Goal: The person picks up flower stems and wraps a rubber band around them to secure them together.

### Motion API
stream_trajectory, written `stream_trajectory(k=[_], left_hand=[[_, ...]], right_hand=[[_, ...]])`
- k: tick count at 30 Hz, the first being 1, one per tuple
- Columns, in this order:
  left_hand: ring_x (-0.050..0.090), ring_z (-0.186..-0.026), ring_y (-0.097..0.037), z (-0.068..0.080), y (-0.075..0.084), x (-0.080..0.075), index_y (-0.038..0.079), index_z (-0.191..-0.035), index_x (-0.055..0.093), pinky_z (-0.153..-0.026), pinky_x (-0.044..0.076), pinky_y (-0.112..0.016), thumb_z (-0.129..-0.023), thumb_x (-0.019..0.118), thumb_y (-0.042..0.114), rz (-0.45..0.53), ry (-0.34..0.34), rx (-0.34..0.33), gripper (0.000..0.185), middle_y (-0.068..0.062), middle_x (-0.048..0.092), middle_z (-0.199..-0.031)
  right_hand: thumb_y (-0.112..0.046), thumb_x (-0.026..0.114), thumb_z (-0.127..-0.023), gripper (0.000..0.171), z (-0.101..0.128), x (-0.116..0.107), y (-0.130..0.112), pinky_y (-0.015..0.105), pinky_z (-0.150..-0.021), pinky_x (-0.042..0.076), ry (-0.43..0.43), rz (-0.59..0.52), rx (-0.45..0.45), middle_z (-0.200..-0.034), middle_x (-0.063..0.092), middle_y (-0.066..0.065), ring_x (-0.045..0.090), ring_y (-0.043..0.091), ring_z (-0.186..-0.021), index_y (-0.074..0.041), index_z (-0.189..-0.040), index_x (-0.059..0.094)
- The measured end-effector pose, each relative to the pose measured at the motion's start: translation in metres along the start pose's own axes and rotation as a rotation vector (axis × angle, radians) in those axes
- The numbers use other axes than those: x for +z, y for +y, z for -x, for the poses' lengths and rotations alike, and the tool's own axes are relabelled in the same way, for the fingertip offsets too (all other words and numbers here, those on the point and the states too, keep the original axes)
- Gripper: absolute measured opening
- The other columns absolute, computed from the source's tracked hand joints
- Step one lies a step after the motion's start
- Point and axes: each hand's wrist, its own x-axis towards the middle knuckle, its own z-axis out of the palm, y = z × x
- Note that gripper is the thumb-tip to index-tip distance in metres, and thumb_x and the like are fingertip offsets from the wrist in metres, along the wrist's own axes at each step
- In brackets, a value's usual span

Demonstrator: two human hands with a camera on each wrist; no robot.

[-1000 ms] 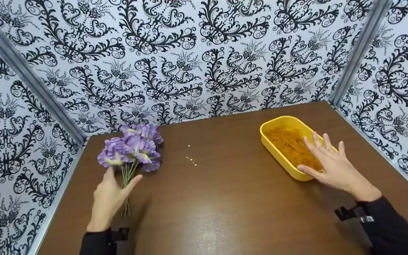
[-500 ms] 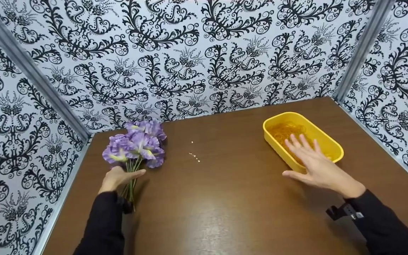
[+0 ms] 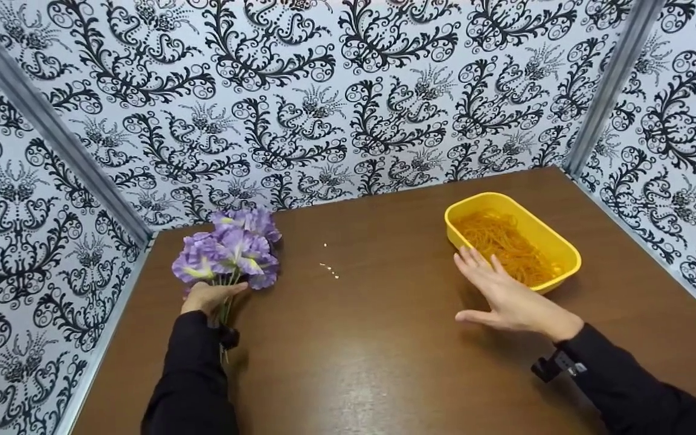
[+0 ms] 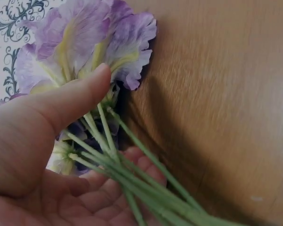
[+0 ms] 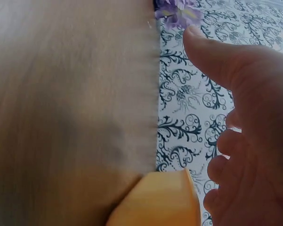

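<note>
Two hands, neither closed: left hand (image 3: 208, 296) at table's (image 3: 348, 338) left, loose fingers behind the purple flowers' (image 3: 227, 251) stems (image 4: 153, 190), likely the grasping step, next calling for fingers to curl in; right hand (image 3: 514, 302) straight-fingered beside yellow tub (image 3: 541, 232).

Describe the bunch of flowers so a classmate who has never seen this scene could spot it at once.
Start at the brown table before the black-and-white patterned wall. Near its far left corner, at the left hand, is the bunch of flowers. Ruffled, purple and green-stemmed, it stands apart from the plain yellow tub at the right.
</note>
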Motion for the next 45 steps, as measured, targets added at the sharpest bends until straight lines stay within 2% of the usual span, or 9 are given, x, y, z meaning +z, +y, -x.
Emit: stream_trajectory(k=[4,7,9,11,14,21,27,38,45], left_hand=[[0.003,-0.146,-0.057,-0.004,0.004,0.004,-0.016,-0.153,0.005,-0.116,0.016,-0.066,-0.093,0.072,0.039,0.001,-0.087,-0.034,0.105,-0.040,0.001,-0.158],[0.047,-0.130,-0.048,-0.005,0.006,0.009,-0.016,-0.142,0.041,-0.106,0.043,-0.053,-0.096,0.068,0.031,-0.012,-0.100,-0.021,0.071,-0.036,0.047,-0.139],[0.067,-0.098,-0.036,-0.004,0.005,0.014,-0.014,-0.124,0.059,-0.089,0.054,-0.042,-0.097,0.067,0.021,0.061,-0.078,-0.002,0.044,-0.026,0.065,-0.108],[0.066,-0.068,-0.021,-0.004,0.006,0.018,-0.008,-0.104,0.065,-0.068,0.055,-0.032,-0.095,0.066,0.011,0.164,-0.058,0.009,0.022,-0.011,0.062,-0.077],[0.065,-0.060,-0.017,-0.003,0.009,0.022,-0.005,-0.099,0.058,-0.063,0.057,-0.030,-0.095,0.057,0.005,0.340,-0.121,-0.024,0.011,-0.008,0.058,-0.073],[0.037,-0.047,-0.002,-0.013,0.018,0.023,0.007,-0.082,0.045,-0.046,0.034,-0.013,-0.109,0.039,0.016,0.533,-0.312,0.050,0.029,0.005,0.040,-0.060],[0.016,-0.045,-0.001,-0.015,0.021,0.027,0.016,-0.065,0.028,-0.042,0.016,-0.016,-0.110,0.036,0.024,0.807,-0.318,0.018,0.046,0.009,0.014,-0.060],[0.006,-0.052,-0.002,-0.006,0.026,0.044,0.021,-0.063,0.017,-0.046,0.008,-0.019,-0.110,0.031,0.029,1.111,-0.372,-0.032,0.049,0.011,0.009,-0.062],[0.007,-0.051,-0.003,0.001,0.030,0.075,0.021,-0.063,0.014,-0.045,0.007,-0.020,-0.108,0.031,0.022,1.240,-0.320,0.080,0.048,0.011,0.010,-0.059]], right_hand=[[-0.053,0.071,-0.090,0.099,-0.001,0.006,-0.004,0.065,-0.118,0.011,-0.028,-0.007,-0.004,-0.165,0.013,0.020,0.016,0.043,-0.150,0.003,-0.157,0.024],[-0.053,0.069,-0.091,0.097,-0.002,0.009,-0.009,0.067,-0.116,0.014,-0.028,0.021,-0.030,-0.164,0.016,0.022,0.018,0.043,-0.150,0.004,-0.156,0.026],[-0.054,0.068,-0.091,0.096,-0.004,0.011,-0.012,0.068,-0.115,0.016,-0.032,0.039,-0.043,-0.163,0.017,0.023,0.018,0.042,-0.150,0.004,-0.156,0.026],[-0.054,0.068,-0.091,0.096,-0.006,0.013,-0.016,0.067,-0.115,0.016,-0.039,0.039,-0.047,-0.163,0.017,0.022,0.017,0.040,-0.150,0.003,-0.156,0.026],[-0.055,0.067,-0.091,0.097,-0.008,0.016,-0.018,0.065,-0.117,0.014,-0.062,0.030,-0.043,-0.164,0.015,0.020,0.015,0.037,-0.151,0.000,-0.158,0.024],[-0.057,0.064,-0.093,0.097,-0.014,0.021,-0.018,0.067,-0.116,0.013,-0.115,0.015,-0.051,-0.165,0.014,0.019,0.012,0.036,-0.152,-0.001,-0.159,0.021],[-0.055,0.066,-0.092,0.096,-0.014,0.024,-0.018,0.068,-0.116,0.012,-0.124,-0.009,-0.073,-0.164,0.014,0.021,0.014,0.038,-0.152,-0.001,-0.159,0.022],[-0.054,0.062,-0.095,0.090,-0.020,0.029,-0.027,0.063,-0.117,0.017,-0.126,-0.055,-0.054,-0.163,0.020,0.022,0.024,0.037,-0.150,0.001,-0.157,0.026],[-0.063,0.056,-0.095,0.093,-0.030,0.033,-0.038,0.058,-0.116,0.026,-0.150,-0.068,0.051,-0.157,0.031,0.028,0.033,0.039,-0.145,0.008,-0.152,0.034]])
